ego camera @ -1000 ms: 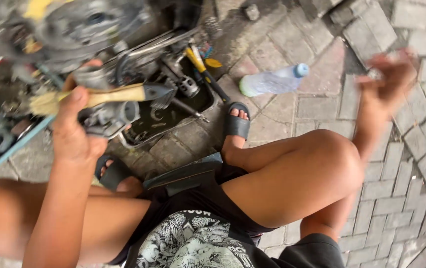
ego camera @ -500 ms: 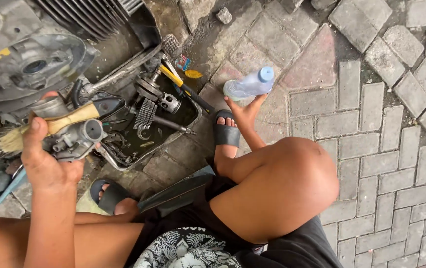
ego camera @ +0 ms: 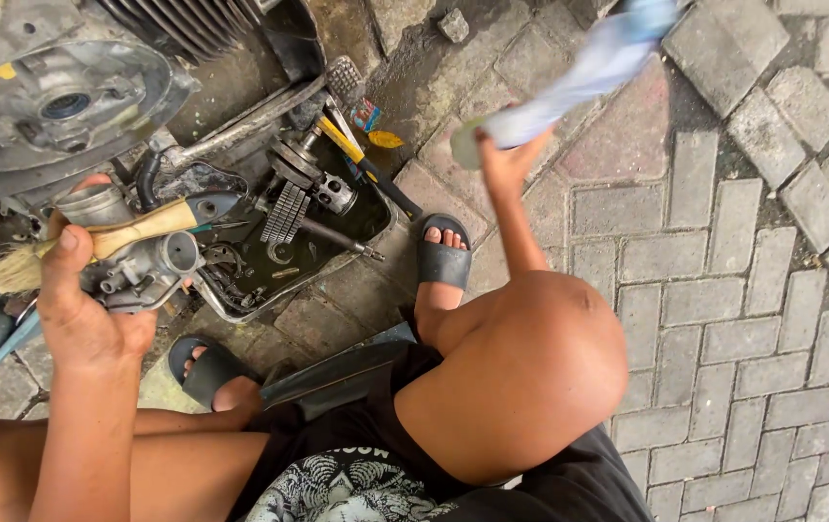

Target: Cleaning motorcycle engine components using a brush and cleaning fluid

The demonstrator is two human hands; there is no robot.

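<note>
Plainly, from my remote seat, the work in hand reads as cleaning a small engine part. My left hand [ego camera: 81, 309] is clenched around a grey metal carburettor [ego camera: 148, 266], with the thumb pinning a wooden-handled brush [ego camera: 115, 237] across the top of it, bristles pointing out to the left. Both are held above the near left corner of a dark, oily tray [ego camera: 376, 227], just below the big engine casing [ego camera: 57, 97].

My right hand [ego camera: 506, 159] is raised out over the brick paving [ego camera: 724, 242], well apart from the left, and grips the base of a clear plastic bottle [ego camera: 579, 72] that slants up toward the top edge of the view. The bottle is smeared by motion, so I can't say whether its cap is on or how much it holds.

In the tray lie a toothed gear [ego camera: 289, 208] and other loose parts, with a yellow-handled screwdriver [ego camera: 342, 140] across its far edge. A black sandal [ego camera: 443, 256] sits just beside the tray.

I judge this as the fetch-the-liquid step. A next move would call for bringing the bottle over the tray beside the carburettor. It would also mean dealing with the cap single-handed, since the left hand is full, and tilting gently so any run-off lands in the tray.
</note>
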